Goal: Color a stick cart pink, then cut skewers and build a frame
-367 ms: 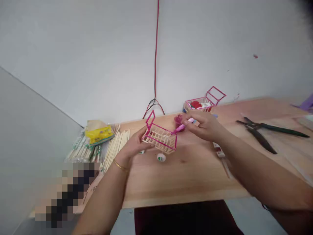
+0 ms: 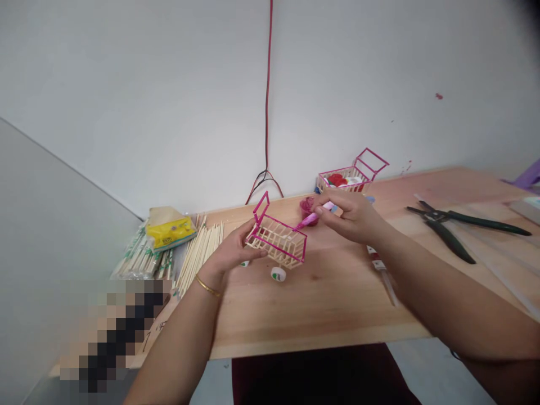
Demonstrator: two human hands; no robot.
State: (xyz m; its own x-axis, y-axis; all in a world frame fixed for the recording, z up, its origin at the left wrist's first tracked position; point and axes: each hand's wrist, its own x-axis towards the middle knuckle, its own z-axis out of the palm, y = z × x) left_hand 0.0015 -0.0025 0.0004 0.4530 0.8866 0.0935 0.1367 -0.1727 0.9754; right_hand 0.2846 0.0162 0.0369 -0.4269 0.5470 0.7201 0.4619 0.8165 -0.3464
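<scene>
My left hand (image 2: 231,249) grips the handle end of a miniature shopping cart (image 2: 278,239) made of pale wooden sticks. The cart's top rim and raised handle are magenta, and a white round wheel (image 2: 278,274) shows below it. In my right hand (image 2: 348,214) is a slim paintbrush (image 2: 312,218), pinched between thumb and fingers, its pink end pointing down-left at the cart's far rim. Whether the tip touches the rim I cannot tell. Just behind the brush stands a small cup of magenta paint (image 2: 307,206), partly hidden by it.
Another magenta-rimmed cart (image 2: 341,179) with red and white items inside stands by the wall. Green-handled pruning shears (image 2: 455,222) lie at right. Wooden sticks (image 2: 201,250) and a yellow packet (image 2: 171,232) are at left. A white-and-red tube (image 2: 377,260) lies beneath my right forearm.
The cart has shifted slightly right and down in my left hand. The brush end sits slightly further left along the rim. Both holds are the same.
</scene>
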